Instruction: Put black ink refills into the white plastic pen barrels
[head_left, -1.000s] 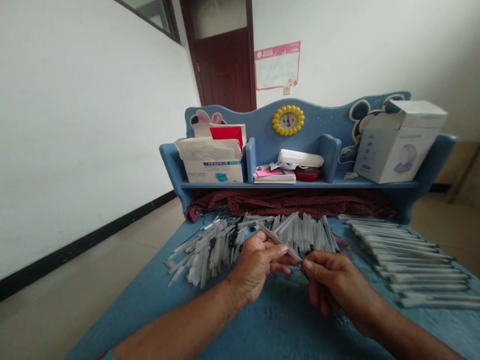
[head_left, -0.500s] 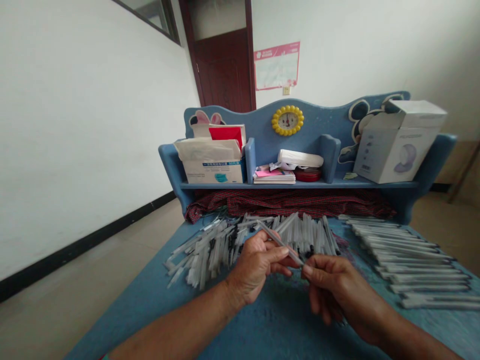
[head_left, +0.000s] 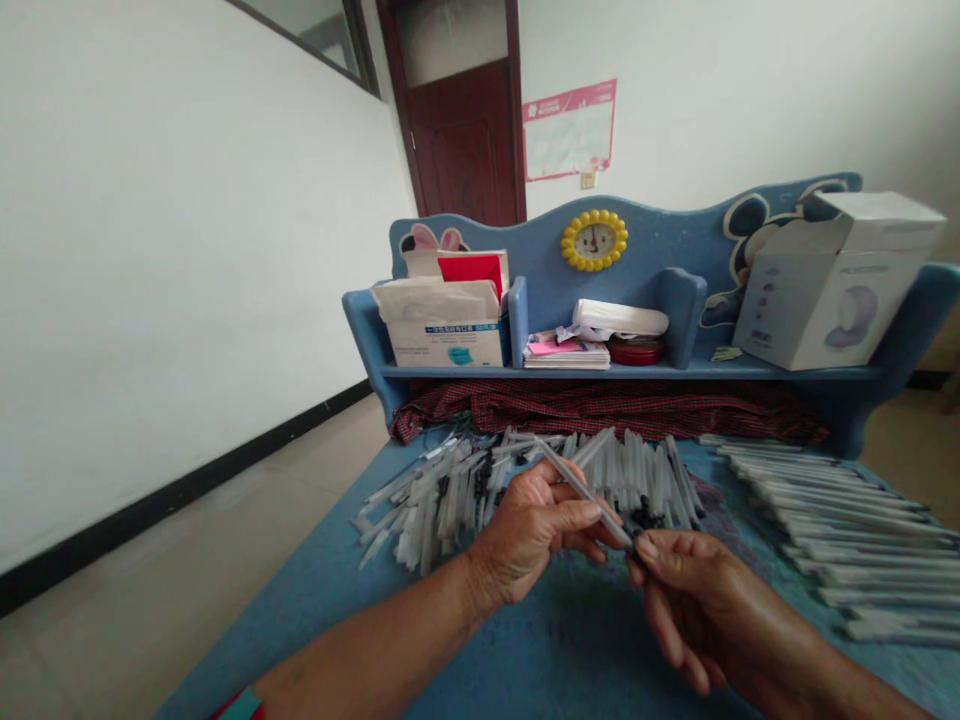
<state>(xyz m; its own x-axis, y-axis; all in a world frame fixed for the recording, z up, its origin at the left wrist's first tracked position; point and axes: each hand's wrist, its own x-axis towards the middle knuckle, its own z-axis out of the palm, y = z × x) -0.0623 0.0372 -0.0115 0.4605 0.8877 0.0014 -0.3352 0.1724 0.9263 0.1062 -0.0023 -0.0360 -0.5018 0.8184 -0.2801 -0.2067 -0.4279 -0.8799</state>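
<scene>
A slim translucent pen barrel slants across the middle of the view, pinched between the thumb and fingers of my left hand. At its lower right end, the thumb and forefinger of my right hand close on a small dark tip, mostly hidden by the fingers. Behind my hands, loose translucent barrels lie heaped on the blue table. Small black pieces lie among them, just beyond my right hand. Several pens are laid side by side in a row on the right.
A blue shelf at the table's back holds a mask box, a stack of papers, a red case and a large white box. Checked cloth lies beneath it. A yellow clock is on the backboard.
The view has shifted, so the shelf and table appear further right. Both hands keep hold of the barrel, and the lower fingers of my right hand have spread slightly.
</scene>
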